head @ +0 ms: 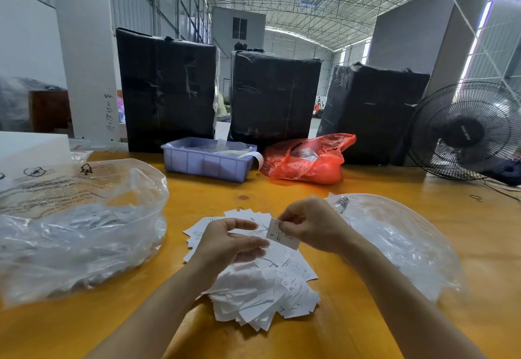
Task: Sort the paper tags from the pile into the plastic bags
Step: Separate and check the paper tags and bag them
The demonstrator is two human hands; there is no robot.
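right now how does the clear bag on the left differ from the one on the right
The left clear bag stands puffed up with its mouth open; the right clear bag lies lower and flatter on the table. The left bag has dark printed symbols and text on its upper side; the right bag shows only a small dark print near its top edge. Both are transparent plastic flanking the pile of paper tags.
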